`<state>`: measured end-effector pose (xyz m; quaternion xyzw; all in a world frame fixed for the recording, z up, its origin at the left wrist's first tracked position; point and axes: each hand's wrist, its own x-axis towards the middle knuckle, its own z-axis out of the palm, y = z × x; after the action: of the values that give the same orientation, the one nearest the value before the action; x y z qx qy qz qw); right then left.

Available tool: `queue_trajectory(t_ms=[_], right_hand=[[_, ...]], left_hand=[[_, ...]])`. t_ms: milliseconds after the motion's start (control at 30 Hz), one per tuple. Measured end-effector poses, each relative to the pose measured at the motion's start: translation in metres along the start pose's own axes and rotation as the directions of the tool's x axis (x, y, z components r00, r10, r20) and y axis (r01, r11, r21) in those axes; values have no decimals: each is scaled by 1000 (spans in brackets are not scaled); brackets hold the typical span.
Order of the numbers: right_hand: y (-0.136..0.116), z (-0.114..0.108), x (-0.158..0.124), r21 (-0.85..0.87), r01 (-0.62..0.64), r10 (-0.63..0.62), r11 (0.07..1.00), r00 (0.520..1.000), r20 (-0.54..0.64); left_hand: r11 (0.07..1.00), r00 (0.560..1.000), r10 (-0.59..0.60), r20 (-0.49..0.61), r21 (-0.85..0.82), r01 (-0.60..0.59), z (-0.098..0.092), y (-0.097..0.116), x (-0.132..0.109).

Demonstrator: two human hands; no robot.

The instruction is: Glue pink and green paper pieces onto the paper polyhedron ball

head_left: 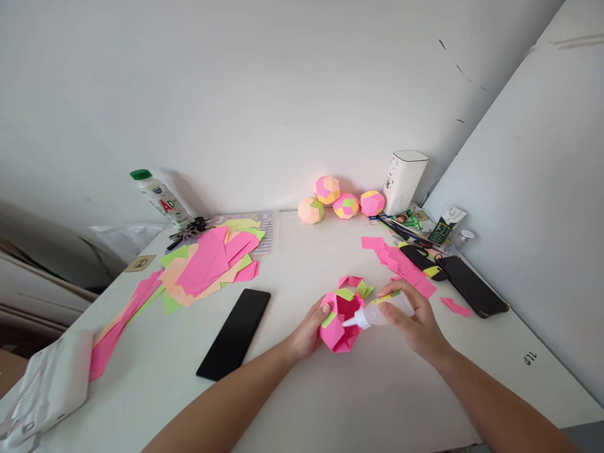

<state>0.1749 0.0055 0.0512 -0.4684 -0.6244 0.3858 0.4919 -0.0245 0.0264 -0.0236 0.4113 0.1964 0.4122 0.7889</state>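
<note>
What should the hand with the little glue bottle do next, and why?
Probably give the glue bottle a gentle squeeze. The right hand holds it tilted, with its white nozzle tip at the opening of the unfinished pink paper ball, and the left hand steadies that ball on the table. So a small drop would likely land inside.

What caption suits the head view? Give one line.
Left hand steadies an open pink paper ball; right hand points a squeeze bottle into its opening.
</note>
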Motion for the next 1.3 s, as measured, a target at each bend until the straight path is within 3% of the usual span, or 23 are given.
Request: queue_trajectory(t_ms=[200,800,1100,1200,1300], right_hand=[[2,1,2,100,-78,79,992,997,-2],[3,0,5,91,-125,118,988,989,85],[10,0,6,166,-139,142,976,990,-7],[8,0,6,164,-165,163,973,986,27],[5,-1,5,169,-239,217,956,966,140]], left_hand=[[1000,1000,7,8,20,-7,-5,-3,0],[1000,1000,2,27,26,-3,0,2,0],[999,999,29,34,13,-29,5,5,2],[1000,999,13,37,13,-13,3,5,1],[1000,999,2,38,1,-2,2,3,2]])
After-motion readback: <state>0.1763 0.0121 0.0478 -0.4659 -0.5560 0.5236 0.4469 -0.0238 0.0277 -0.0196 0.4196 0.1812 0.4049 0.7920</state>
